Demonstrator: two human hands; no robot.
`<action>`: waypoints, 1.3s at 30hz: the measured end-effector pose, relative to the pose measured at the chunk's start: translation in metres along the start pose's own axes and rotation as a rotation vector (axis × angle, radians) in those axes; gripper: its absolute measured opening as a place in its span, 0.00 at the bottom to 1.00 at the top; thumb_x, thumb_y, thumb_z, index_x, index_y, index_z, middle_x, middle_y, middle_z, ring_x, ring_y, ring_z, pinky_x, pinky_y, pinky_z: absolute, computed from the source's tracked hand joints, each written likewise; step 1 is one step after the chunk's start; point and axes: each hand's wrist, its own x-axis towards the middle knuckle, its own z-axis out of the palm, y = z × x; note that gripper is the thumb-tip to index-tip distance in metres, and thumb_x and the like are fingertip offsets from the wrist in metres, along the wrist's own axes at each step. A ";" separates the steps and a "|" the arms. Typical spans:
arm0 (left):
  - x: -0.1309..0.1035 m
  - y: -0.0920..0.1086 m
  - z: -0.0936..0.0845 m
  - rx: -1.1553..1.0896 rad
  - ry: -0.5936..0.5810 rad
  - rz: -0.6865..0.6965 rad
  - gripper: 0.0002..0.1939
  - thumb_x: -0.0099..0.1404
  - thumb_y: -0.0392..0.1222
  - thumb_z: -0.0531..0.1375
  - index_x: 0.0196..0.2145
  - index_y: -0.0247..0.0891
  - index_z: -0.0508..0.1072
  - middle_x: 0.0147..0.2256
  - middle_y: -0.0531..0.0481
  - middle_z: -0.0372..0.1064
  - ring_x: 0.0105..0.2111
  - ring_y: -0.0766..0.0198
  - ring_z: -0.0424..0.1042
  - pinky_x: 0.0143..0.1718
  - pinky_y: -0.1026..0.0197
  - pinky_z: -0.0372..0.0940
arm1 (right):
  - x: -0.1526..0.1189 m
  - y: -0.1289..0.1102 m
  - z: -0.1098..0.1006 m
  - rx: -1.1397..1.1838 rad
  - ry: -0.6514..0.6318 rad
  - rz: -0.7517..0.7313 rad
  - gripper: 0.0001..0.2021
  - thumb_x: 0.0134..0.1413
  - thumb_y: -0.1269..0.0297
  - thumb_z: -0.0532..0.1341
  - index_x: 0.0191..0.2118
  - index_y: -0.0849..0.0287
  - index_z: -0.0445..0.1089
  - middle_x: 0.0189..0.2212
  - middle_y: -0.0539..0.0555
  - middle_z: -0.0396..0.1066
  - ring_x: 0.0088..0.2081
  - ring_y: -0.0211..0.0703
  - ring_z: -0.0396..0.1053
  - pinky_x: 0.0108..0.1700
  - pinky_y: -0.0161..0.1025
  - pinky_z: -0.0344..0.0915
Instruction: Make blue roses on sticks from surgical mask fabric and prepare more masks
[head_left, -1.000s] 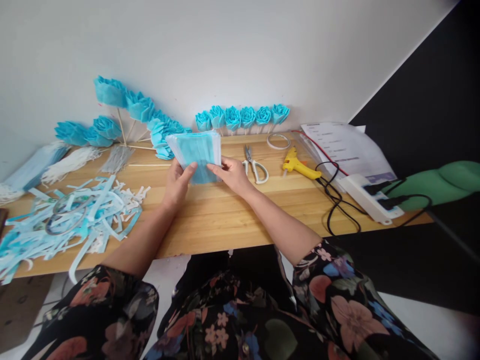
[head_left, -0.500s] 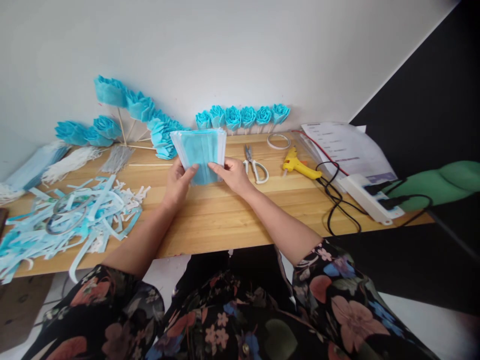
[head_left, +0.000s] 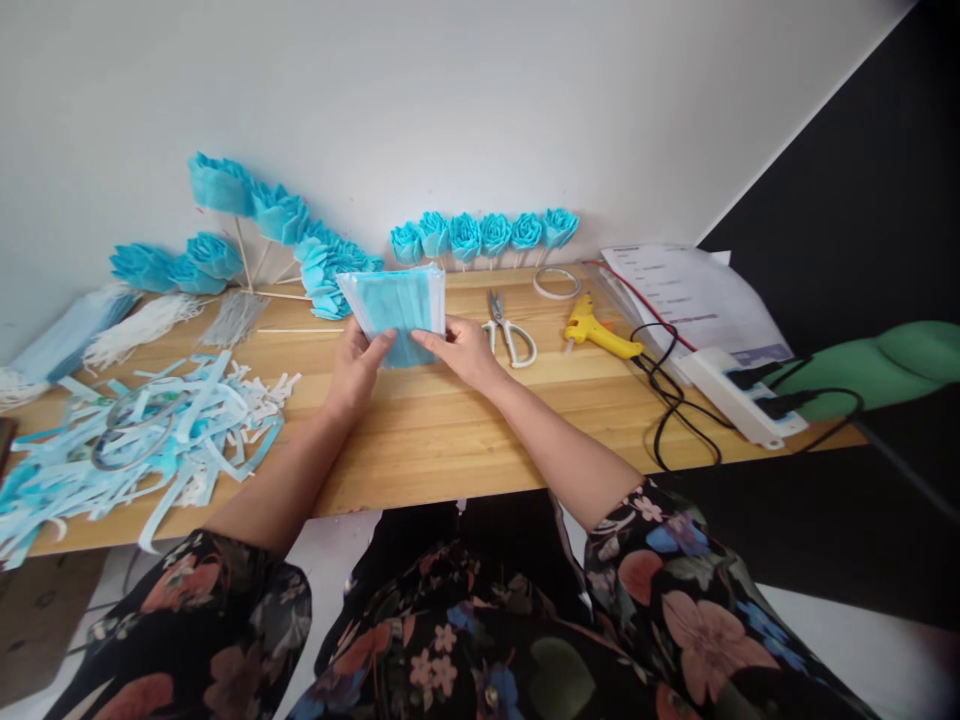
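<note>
A stack of light blue face mask sheets point(head_left: 396, 305) with whitish edges is held above the table between both my hands. On its left side my left hand point(head_left: 358, 365) grips it, thumb lying on the front. My right hand point(head_left: 463, 350) pinches the right side the same way, its thumb also across the front. The fingers behind the stack are hidden. Just right of my right hand lie scissors point(head_left: 511, 335) with white handles, blades pointing to the wall. Behind the stack, a blue fabric flower point(head_left: 324, 275) leans at the left.
Blue flowers on sticks point(head_left: 495, 235) line the wall. Cut strips point(head_left: 165, 430) heap at the left, near wire pieces point(head_left: 232, 318) and flat blue sheets point(head_left: 71, 335). Rightward are a tape roll point(head_left: 556, 283), yellow glue gun point(head_left: 600, 328), papers point(head_left: 690, 295) and a corded power strip point(head_left: 739, 400).
The stack's top edge has dipped slightly and shifted a little left. Both hands keep their hold, and the things on the table have stayed in place.
</note>
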 end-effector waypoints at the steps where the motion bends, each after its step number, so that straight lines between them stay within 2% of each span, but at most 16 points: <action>1: 0.000 0.000 0.000 0.004 -0.005 -0.003 0.26 0.61 0.55 0.68 0.52 0.38 0.74 0.48 0.42 0.76 0.49 0.49 0.75 0.53 0.47 0.70 | 0.000 0.000 0.000 -0.009 -0.002 0.000 0.20 0.51 0.45 0.65 0.29 0.61 0.73 0.24 0.49 0.64 0.28 0.37 0.60 0.30 0.35 0.56; 5: 0.000 0.000 -0.002 0.000 -0.017 -0.027 0.22 0.61 0.54 0.68 0.47 0.38 0.75 0.47 0.43 0.76 0.49 0.49 0.74 0.53 0.48 0.70 | 0.000 -0.001 0.000 -0.038 0.026 -0.006 0.22 0.52 0.45 0.64 0.21 0.58 0.63 0.20 0.47 0.57 0.26 0.35 0.55 0.29 0.35 0.53; 8: 0.000 0.001 -0.001 -0.014 -0.024 0.014 0.21 0.61 0.54 0.68 0.45 0.39 0.74 0.46 0.44 0.76 0.51 0.50 0.73 0.54 0.48 0.69 | -0.002 -0.005 -0.002 -0.041 0.084 -0.038 0.23 0.53 0.45 0.63 0.21 0.57 0.60 0.20 0.46 0.54 0.26 0.35 0.53 0.28 0.36 0.51; 12: 0.001 0.003 0.000 -0.014 -0.020 0.065 0.19 0.63 0.54 0.67 0.45 0.39 0.72 0.43 0.45 0.75 0.49 0.52 0.74 0.53 0.50 0.69 | -0.003 -0.010 -0.004 -0.050 0.151 -0.043 0.23 0.54 0.44 0.63 0.22 0.58 0.63 0.20 0.47 0.56 0.26 0.35 0.54 0.29 0.36 0.52; 15: 0.001 0.003 0.001 -0.011 -0.007 0.040 0.21 0.62 0.55 0.68 0.46 0.38 0.73 0.46 0.43 0.75 0.51 0.50 0.73 0.55 0.49 0.68 | -0.003 -0.007 -0.002 0.001 0.072 -0.012 0.21 0.52 0.44 0.64 0.26 0.60 0.69 0.22 0.48 0.61 0.27 0.36 0.58 0.29 0.35 0.55; 18: 0.000 0.002 0.001 -0.008 0.018 -0.031 0.24 0.60 0.56 0.68 0.46 0.37 0.75 0.48 0.41 0.76 0.50 0.48 0.74 0.54 0.47 0.69 | -0.002 -0.004 0.000 0.050 -0.008 -0.007 0.20 0.51 0.46 0.65 0.33 0.61 0.76 0.26 0.50 0.69 0.29 0.38 0.64 0.31 0.35 0.59; 23: 0.000 0.000 0.000 -0.008 0.015 -0.044 0.25 0.60 0.55 0.68 0.49 0.38 0.75 0.48 0.41 0.77 0.49 0.48 0.75 0.52 0.47 0.71 | -0.001 -0.004 0.000 0.070 -0.023 -0.010 0.20 0.52 0.47 0.66 0.36 0.62 0.78 0.28 0.51 0.72 0.30 0.39 0.66 0.31 0.35 0.60; 28: 0.000 -0.003 -0.002 -0.008 0.013 -0.062 0.26 0.59 0.55 0.69 0.50 0.38 0.76 0.46 0.42 0.77 0.47 0.48 0.76 0.49 0.47 0.72 | 0.000 0.001 0.000 0.009 -0.034 0.006 0.20 0.51 0.45 0.65 0.31 0.61 0.75 0.24 0.50 0.68 0.29 0.38 0.63 0.30 0.35 0.58; 31: 0.000 -0.002 -0.002 -0.016 0.003 -0.080 0.25 0.59 0.55 0.69 0.48 0.38 0.76 0.45 0.42 0.77 0.46 0.48 0.76 0.49 0.46 0.72 | 0.000 0.003 0.000 -0.040 -0.021 0.005 0.22 0.53 0.44 0.64 0.24 0.59 0.68 0.21 0.48 0.61 0.27 0.36 0.59 0.29 0.35 0.55; 34: 0.000 0.003 0.000 -0.008 -0.007 -0.019 0.23 0.61 0.55 0.68 0.48 0.38 0.75 0.48 0.42 0.76 0.51 0.49 0.74 0.54 0.48 0.69 | -0.002 -0.001 -0.001 -0.070 0.032 -0.021 0.24 0.54 0.43 0.62 0.21 0.57 0.61 0.20 0.47 0.57 0.26 0.35 0.55 0.29 0.36 0.52; 39: 0.000 0.008 0.001 0.005 -0.021 0.084 0.20 0.67 0.57 0.63 0.47 0.39 0.73 0.48 0.43 0.74 0.55 0.49 0.71 0.59 0.49 0.65 | -0.003 -0.009 -0.003 -0.082 0.117 -0.042 0.25 0.54 0.41 0.61 0.21 0.57 0.60 0.20 0.47 0.55 0.26 0.36 0.54 0.29 0.36 0.52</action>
